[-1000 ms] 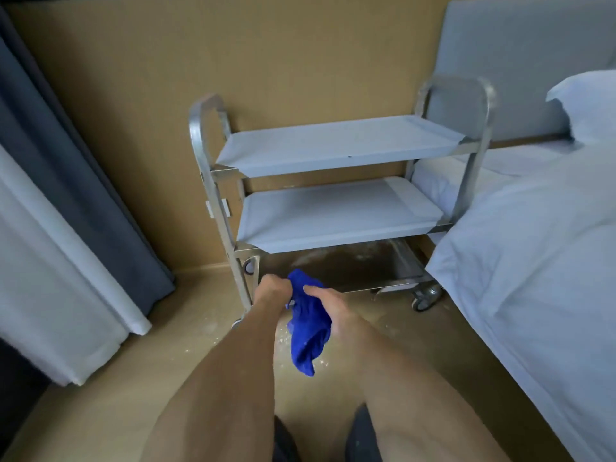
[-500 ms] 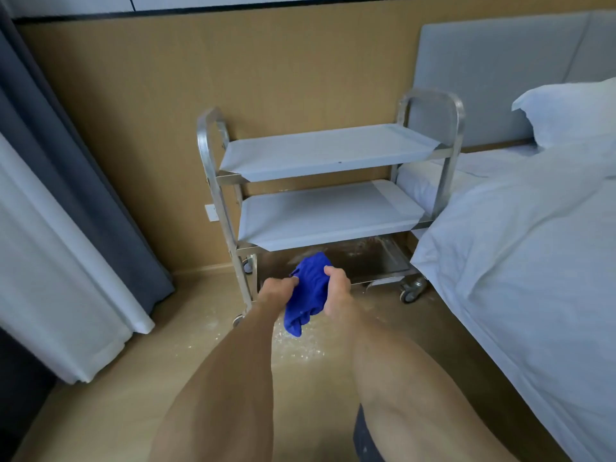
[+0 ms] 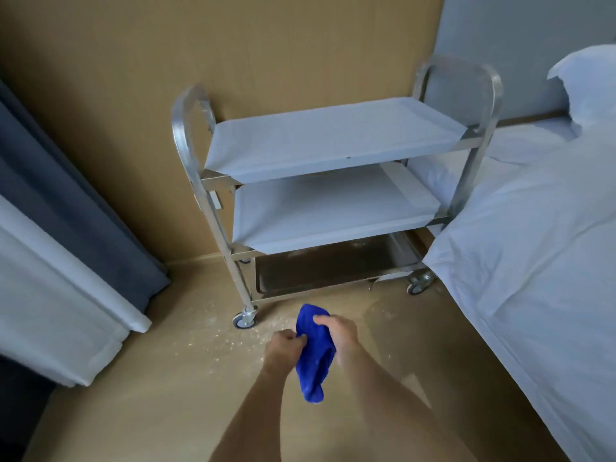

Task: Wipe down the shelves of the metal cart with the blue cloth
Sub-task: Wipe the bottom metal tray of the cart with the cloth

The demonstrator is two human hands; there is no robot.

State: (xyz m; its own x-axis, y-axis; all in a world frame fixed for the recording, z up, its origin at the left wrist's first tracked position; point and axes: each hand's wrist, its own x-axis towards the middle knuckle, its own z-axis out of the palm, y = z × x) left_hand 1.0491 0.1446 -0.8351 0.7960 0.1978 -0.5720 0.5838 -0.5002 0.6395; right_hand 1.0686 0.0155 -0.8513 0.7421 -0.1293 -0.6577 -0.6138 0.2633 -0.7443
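A three-shelf metal cart (image 3: 195,168) on castors stands against the tan wall. Its top shelf (image 3: 330,135) and middle shelf (image 3: 326,208) look pale and bare; the bottom shelf (image 3: 333,268) is dark, shiny metal with smears. In front of the cart, above the floor, both hands hold a crumpled blue cloth (image 3: 313,358). My left hand (image 3: 283,348) pinches its left edge. My right hand (image 3: 336,338) grips its upper right part. The cloth's lower end hangs free. The hands are apart from the cart.
A bed with white bedding (image 3: 533,261) and a pillow (image 3: 586,85) presses against the cart's right side. Grey and white curtains (image 3: 66,228) hang at the left. Pale specks are scattered on the wooden floor (image 3: 206,341) near the front-left castor (image 3: 245,318).
The view has risen and pulled back, so the cart sits farther from the hands. Both hands keep hold of the cloth and have drawn away from the bottom shelf.
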